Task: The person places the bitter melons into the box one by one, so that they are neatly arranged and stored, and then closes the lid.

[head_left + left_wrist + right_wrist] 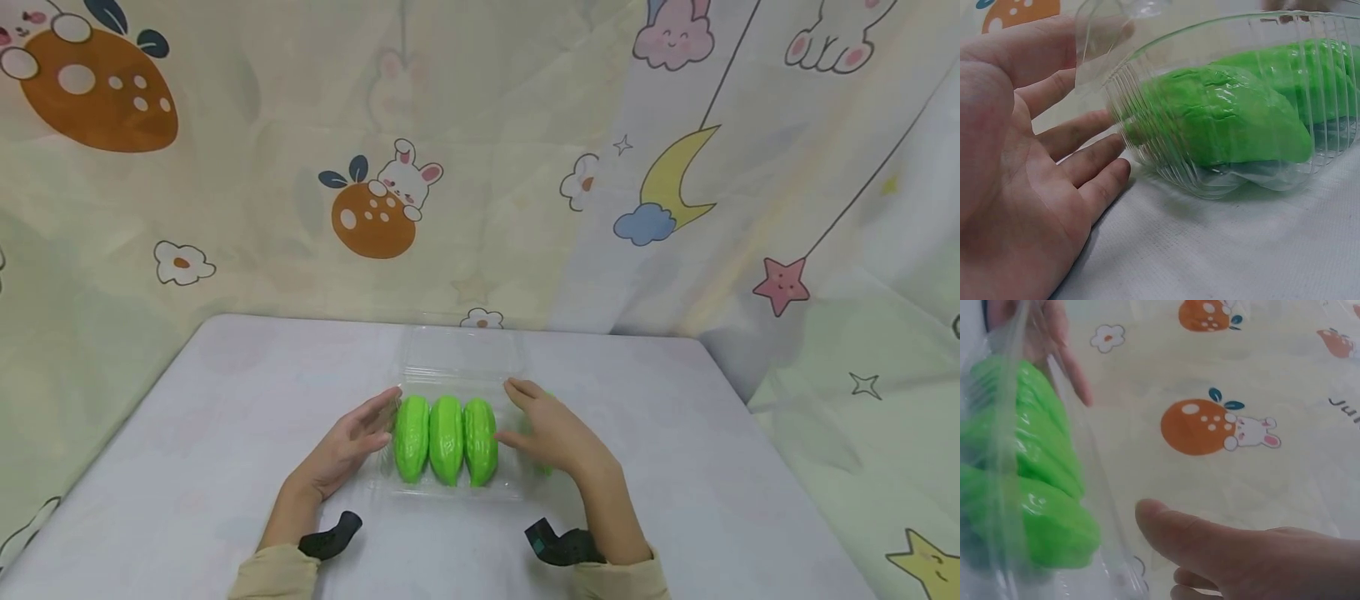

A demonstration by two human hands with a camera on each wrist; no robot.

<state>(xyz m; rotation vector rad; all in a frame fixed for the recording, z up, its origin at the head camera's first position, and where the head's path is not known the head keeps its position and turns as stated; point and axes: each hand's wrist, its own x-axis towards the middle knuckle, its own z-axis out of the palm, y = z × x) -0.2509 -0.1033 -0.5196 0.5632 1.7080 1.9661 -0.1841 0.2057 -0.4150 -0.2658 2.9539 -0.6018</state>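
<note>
Three glossy, ridged green pieces shaped like bitter melons lie side by side in a clear plastic clamshell box. The box's lid is folded back toward the far side. My left hand is at the box's left side; in the left wrist view its extended fingers reach the ribbed wall. Over the right side is my right hand, its thumb near the rightmost piece; whether it touches the box is unclear. Another green piece shows partly behind the right hand, mostly hidden.
The box sits on a white-covered table. Behind the table hangs a patterned cloth with cartoon rabbits, stars and flowers. Black wrist straps are on both arms, below the hands.
</note>
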